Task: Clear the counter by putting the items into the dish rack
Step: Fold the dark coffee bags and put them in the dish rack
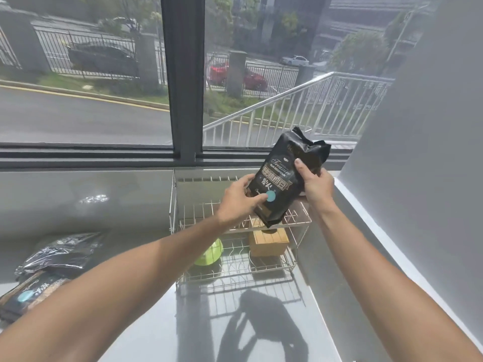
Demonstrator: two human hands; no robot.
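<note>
Both hands hold a black coffee bag [283, 176] tilted over the upper tier of a two-tier wire dish rack [180, 223]. My left hand [240, 198] grips the bag's lower left side, thumb near a teal round label. My right hand [315, 185] grips its upper right side. The bag's bottom corner is at the top shelf; whether it touches, I cannot tell. On the lower tier sit a green bowl [210, 253], partly hidden by my left forearm, and a wooden box [269, 242].
Two more dark coffee bags lie on the grey counter at the left: one [62, 253] crumpled, another [28, 296] with a teal label near the front edge. A window frame [183, 79] runs behind the rack. A grey wall [418, 165] closes the right side.
</note>
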